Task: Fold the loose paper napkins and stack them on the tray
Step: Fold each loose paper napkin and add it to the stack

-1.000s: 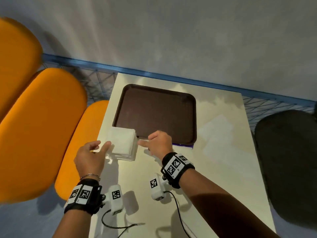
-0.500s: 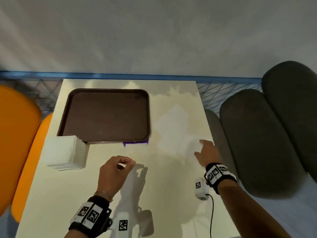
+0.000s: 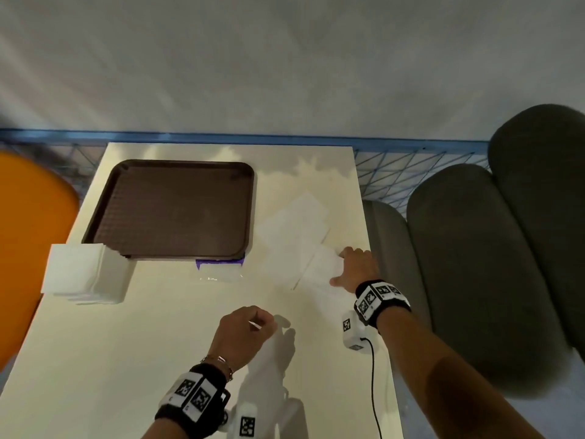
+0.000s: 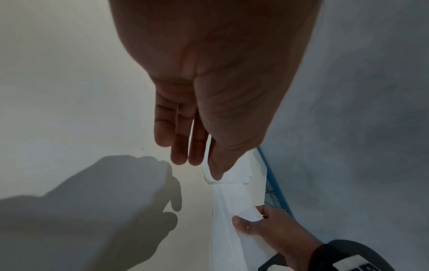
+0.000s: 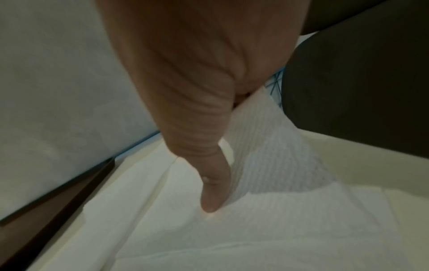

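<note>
An empty brown tray (image 3: 177, 207) lies on the cream table (image 3: 126, 359) at the back left. A stack of folded white napkins (image 3: 85, 274) stands off its near left corner. Loose white napkins (image 3: 294, 236) lie spread to the right of the tray. My right hand (image 3: 346, 264) pinches the near right edge of one loose napkin (image 5: 267, 146) between thumb (image 5: 213, 192) and fingers, lifting that edge off the sheets below. My left hand (image 3: 253, 324) hovers over the middle of the table, fingers (image 4: 178, 143) relaxed, holding nothing.
A purple tape mark (image 3: 220, 263) and a clear film scrap (image 3: 220, 275) sit at the tray's near edge. Grey cushions (image 3: 474, 264) flank the table's right side, an orange cushion (image 3: 28, 248) its left. A blue mesh rail (image 3: 395, 172) runs behind.
Both hands left the folded stack. The right hand moved to the loose napkins at the right and pinched one's edge. The left hand drew back to the table's middle.
</note>
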{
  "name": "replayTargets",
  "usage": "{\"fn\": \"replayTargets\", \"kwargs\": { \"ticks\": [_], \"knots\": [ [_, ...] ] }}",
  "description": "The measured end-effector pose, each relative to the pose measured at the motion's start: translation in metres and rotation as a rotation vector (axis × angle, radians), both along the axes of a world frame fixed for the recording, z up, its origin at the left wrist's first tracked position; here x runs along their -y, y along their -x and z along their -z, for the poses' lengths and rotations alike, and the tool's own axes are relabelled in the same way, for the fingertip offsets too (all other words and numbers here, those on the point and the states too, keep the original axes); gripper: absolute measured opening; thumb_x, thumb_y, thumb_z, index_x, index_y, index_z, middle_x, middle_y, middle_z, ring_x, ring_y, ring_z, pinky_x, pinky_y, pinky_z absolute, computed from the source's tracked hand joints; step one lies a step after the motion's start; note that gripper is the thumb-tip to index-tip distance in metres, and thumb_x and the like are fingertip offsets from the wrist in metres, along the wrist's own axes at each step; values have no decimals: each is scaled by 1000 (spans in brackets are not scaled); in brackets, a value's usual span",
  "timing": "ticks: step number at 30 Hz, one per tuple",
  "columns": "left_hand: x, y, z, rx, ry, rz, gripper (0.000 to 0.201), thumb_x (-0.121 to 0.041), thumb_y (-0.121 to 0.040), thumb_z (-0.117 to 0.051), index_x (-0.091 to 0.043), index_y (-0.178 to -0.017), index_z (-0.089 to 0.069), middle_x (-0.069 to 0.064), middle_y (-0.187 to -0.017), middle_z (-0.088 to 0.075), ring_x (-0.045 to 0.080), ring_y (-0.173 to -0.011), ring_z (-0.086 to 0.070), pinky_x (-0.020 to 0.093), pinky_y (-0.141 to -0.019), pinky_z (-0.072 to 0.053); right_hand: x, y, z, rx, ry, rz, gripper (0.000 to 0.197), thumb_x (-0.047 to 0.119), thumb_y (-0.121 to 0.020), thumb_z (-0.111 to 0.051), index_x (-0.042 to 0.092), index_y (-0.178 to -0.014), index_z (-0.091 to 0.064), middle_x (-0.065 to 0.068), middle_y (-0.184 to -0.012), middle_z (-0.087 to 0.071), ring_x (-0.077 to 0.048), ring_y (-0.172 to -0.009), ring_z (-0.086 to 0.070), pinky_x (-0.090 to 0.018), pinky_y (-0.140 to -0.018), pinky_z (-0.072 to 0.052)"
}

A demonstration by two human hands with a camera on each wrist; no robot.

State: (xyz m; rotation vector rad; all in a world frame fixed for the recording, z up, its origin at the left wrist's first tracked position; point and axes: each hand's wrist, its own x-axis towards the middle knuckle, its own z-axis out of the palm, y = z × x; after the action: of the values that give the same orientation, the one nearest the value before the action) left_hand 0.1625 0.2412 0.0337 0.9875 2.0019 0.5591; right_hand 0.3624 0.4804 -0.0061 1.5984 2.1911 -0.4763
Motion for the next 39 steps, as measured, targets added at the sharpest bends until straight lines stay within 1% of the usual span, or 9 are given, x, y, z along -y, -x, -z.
{"fn": "replayTargets", "kwargs": {
  "ticks": [5,7,10,15,19,23,28,34,39],
  "knots": [
    [2,-3,1,3,42,-25,5,-32,-88,-80,-30,-85,-77,-18,-85,-76,-12,-75,-65,3,-65,-43,17,0,-14,-224,115,158,58,40,-94,-77,11,-140,-58,-10,-141,-63,-32,-131,-59,-37,-103,-51],
    [4,-4,1,25,55,-62,6,-33,-89,-80,-30,-84,-77,-18,-82,-76,-10,-76,-66,4,-64,-44,32,-2,-20,-396,201,290,41,38,-97,-73,9,-125,-67,-9,-128,-68,-31,-120,-65,-34,-93,-53],
    [6,-12,-2,172,64,-165,13,-36,-92,-76,-25,-85,-79,-11,-79,-78,4,-74,-73,17,-63,-53,64,-6,-32,-782,456,578,18,27,-94,-80,10,-101,-76,-8,-106,-79,-28,-100,-75,-43,-91,-62],
    [6,-27,-13,591,85,-409,43,-51,-96,-69,-10,-100,-80,4,-95,-81,23,-85,-78,33,-66,-56,116,-9,-42,-1104,784,710,26,19,-94,-80,11,-119,-77,-6,-116,-80,-30,-111,-76,-53,-102,-58],
    [16,-32,-8,647,1,-496,34,-36,-94,-77,-3,-93,-78,7,-85,-76,20,-71,-65,31,-65,-54,146,-7,-38,-1125,850,619,30,17,-95,-80,14,-124,-75,-6,-120,-79,-29,-114,-75,-51,-102,-59],
    [32,-22,-1,340,-7,-381,39,-33,-98,-72,-12,-65,-65,0,-60,-65,19,-54,-56,25,-56,-50,161,-3,-36,-1078,890,678,29,32,-102,-70,13,-124,-74,-6,-118,-80,-28,-112,-75,-46,-99,-61],
    [53,-9,6,299,-2,-471,19,-39,-90,-78,-23,-81,-82,6,-74,-76,24,-63,-65,40,-68,-61,166,2,-34,-964,912,699,31,34,-109,-58,11,-125,-72,-7,-113,-81,-28,-104,-78,-37,-87,-63],
    [60,-4,4,360,-45,-749,13,-37,-79,-91,-30,-88,-84,-8,-80,-80,17,-66,-68,35,-72,-64,175,15,-31,-846,932,541,28,26,-105,-67,1,-112,-78,-8,-94,-81,-21,-84,-76,-43,-92,-64],
    [63,2,4,369,-94,-796,27,-30,-70,-97,-28,-93,-82,-7,-82,-81,15,-58,-67,35,-78,-63,175,21,-29,-783,851,427,29,27,-103,-69,2,-89,-72,-5,-73,-57,-20,-74,-62,-42,-90,-65]
  ]
}}
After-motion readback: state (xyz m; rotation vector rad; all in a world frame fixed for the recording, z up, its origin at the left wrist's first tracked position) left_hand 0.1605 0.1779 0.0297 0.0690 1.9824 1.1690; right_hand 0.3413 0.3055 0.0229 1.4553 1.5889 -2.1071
